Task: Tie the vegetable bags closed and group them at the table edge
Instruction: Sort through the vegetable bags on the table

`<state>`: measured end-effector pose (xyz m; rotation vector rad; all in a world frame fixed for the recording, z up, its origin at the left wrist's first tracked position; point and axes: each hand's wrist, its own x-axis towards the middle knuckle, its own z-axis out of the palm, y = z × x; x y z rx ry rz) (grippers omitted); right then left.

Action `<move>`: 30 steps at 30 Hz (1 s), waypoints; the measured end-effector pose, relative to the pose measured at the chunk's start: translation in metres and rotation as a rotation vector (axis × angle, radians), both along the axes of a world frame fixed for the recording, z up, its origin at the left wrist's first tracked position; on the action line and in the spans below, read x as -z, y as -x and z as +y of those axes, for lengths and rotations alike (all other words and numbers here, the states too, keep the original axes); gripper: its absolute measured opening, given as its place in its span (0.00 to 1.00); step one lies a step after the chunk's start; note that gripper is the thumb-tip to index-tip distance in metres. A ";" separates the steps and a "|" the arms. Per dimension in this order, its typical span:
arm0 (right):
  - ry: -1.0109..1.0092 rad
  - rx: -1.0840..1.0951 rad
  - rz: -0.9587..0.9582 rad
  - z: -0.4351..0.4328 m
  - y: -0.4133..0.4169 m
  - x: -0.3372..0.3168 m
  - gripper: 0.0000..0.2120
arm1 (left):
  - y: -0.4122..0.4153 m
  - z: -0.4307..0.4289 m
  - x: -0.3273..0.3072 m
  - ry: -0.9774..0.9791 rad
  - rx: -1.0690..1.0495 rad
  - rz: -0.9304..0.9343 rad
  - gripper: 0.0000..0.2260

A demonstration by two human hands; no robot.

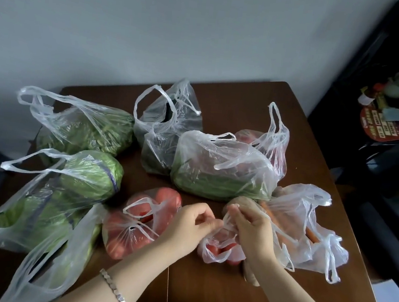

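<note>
— Where is the bag?
— The small tomato bag [218, 251] is found toward six o'clock on the brown table [204, 287], its handles [228, 215] pinched by the left hand [190, 225] and the right hand [253, 231].
— What might be spoiled?
— The thin film may be torn if the handles are pulled hard.
— And the room?
— A grey wall [181, 27] is seen at twelve o'clock, a dark shelf [380, 107] at two.

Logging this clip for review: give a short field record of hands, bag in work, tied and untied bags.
left hand: pinches a handle of the small tomato bag
right hand: pinches its other handle
knot: not yet closed
tied: larger tomato bag
handles loose: cabbage bag, carrot bag
surface: brown table
</note>
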<state>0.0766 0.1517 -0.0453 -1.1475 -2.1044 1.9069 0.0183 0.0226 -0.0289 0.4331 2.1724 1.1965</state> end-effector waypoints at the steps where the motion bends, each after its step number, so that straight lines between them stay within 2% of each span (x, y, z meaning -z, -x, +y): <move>1: -0.043 -0.030 -0.015 0.001 0.001 0.001 0.10 | -0.002 0.000 0.001 -0.002 0.034 0.008 0.10; 3: -0.127 -0.117 -0.049 0.001 0.003 0.002 0.02 | -0.007 0.001 0.004 0.024 0.086 0.080 0.11; 7: -0.242 -0.370 -0.094 0.001 0.001 -0.001 0.07 | -0.002 -0.003 0.007 -0.009 -0.063 0.185 0.06; 9: -0.150 -0.433 -0.039 0.003 -0.005 -0.005 0.13 | 0.004 -0.004 0.010 -0.044 -0.162 0.127 0.05; 11: 0.026 -0.397 0.057 0.002 -0.011 -0.010 0.16 | 0.006 -0.002 0.011 -0.047 -0.223 0.017 0.04; 13: 0.091 -0.362 0.142 0.002 -0.015 -0.007 0.17 | 0.007 0.000 0.013 -0.024 -0.280 -0.124 0.04; 15: 0.070 -0.311 0.172 0.001 -0.017 -0.005 0.15 | 0.006 0.000 0.019 -0.023 -0.316 -0.284 0.05; 17: 0.011 -0.267 0.161 0.000 -0.018 -0.002 0.12 | 0.007 -0.001 0.022 -0.035 -0.343 -0.366 0.05; 22: -0.256 -0.340 0.180 0.001 -0.019 -0.003 0.09 | 0.014 -0.007 0.029 -0.005 -0.414 -0.355 0.07; 24: -0.337 -0.400 0.223 0.002 -0.020 -0.003 0.06 | 0.018 -0.008 0.031 0.021 -0.384 -0.255 0.06; 26: -0.253 -0.412 0.245 0.001 -0.023 0.003 0.08 | 0.022 -0.010 0.029 0.060 -0.355 -0.098 0.07; 27: -0.086 -0.355 0.249 0.000 -0.024 0.005 0.10 | 0.023 -0.011 0.025 0.159 -0.310 0.055 0.07; 28: 0.090 -0.271 0.236 0.000 -0.024 0.007 0.11 | 0.025 -0.010 0.020 0.292 -0.246 0.325 0.06; 29: 0.192 -0.187 0.183 0.001 -0.025 0.010 0.12 | 0.028 -0.012 0.018 0.402 -0.152 0.606 0.05; 30: 0.191 -0.126 0.115 0.004 -0.027 0.013 0.13 | 0.031 -0.015 0.019 0.530 -0.063 0.803 0.07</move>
